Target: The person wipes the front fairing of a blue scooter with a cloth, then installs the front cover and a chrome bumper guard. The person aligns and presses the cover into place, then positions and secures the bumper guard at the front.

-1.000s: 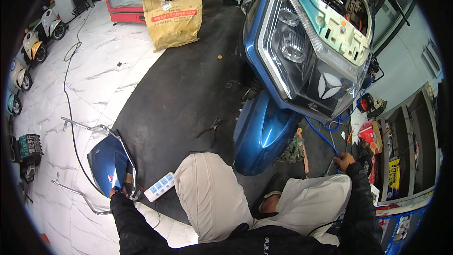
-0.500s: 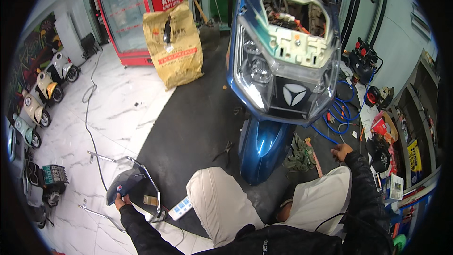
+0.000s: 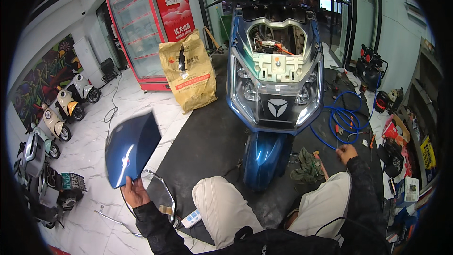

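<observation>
My left hand (image 3: 136, 191) grips a glossy dark blue scooter body panel (image 3: 133, 148) by its lower edge. The panel stands tilted above the floor, its curved outer face toward me. My right hand (image 3: 347, 153) is out past my right knee with its fingers curled together; whatever is between them, if anything, is too small to make out. In front of me stands a blue electric scooter (image 3: 276, 106). Its front is partly stripped, and wiring (image 3: 271, 44) shows in an opening above the headlights. The blue front mudguard (image 3: 268, 158) points toward me between my knees.
A chrome tubular rack (image 3: 166, 186) and a white power strip (image 3: 191, 218) lie by my left knee. On the right are a crumpled green cloth (image 3: 306, 167), a coiled blue hose (image 3: 347, 118) and cluttered shelves. A yellow paper sack (image 3: 193, 97) stands before a red-framed fridge.
My left hand has raised the panel off the floor beside the chrome rack, turning its blue face up. The view has tilted upward, showing more of the scooter. My right hand stays near my right knee.
</observation>
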{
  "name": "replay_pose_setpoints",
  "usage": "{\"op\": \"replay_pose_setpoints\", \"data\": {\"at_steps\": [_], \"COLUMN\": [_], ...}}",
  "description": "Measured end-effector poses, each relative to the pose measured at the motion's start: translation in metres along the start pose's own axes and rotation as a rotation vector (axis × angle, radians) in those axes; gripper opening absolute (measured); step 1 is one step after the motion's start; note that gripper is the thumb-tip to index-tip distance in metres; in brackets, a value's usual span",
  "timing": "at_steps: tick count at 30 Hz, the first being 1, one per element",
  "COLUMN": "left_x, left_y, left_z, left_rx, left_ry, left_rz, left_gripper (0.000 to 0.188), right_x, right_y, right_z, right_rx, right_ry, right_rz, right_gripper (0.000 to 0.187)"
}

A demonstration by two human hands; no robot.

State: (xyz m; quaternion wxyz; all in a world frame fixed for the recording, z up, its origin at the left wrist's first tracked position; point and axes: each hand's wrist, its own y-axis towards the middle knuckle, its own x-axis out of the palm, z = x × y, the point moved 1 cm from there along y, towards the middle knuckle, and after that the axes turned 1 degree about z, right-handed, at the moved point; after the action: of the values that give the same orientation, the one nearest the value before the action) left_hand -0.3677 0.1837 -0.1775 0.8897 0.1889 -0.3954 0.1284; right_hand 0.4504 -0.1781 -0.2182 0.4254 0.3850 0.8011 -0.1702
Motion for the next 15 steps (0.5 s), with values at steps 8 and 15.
{"op": "replay_pose_setpoints", "data": {"at_steps": [8, 15], "left_x": [0.153, 0.266], "left_y": [-0.047, -0.142], "left_z": [-0.030, -0.058], "left_rx": [-0.230, -0.853], "left_ry": [-0.651, -1.277], "left_rz": [-0.569, -0.612], "left_gripper": [0.029, 0.042], "right_x": [-0.048, -0.028], "right_y": [-0.091, -0.176], "right_z": [-0.208, -0.395], "right_rx": [-0.615, -1.151], "right_ry": [0.511, 0.907], "right_rz": [0.345, -0.037], "right_gripper": [0.018, 0.094]}}
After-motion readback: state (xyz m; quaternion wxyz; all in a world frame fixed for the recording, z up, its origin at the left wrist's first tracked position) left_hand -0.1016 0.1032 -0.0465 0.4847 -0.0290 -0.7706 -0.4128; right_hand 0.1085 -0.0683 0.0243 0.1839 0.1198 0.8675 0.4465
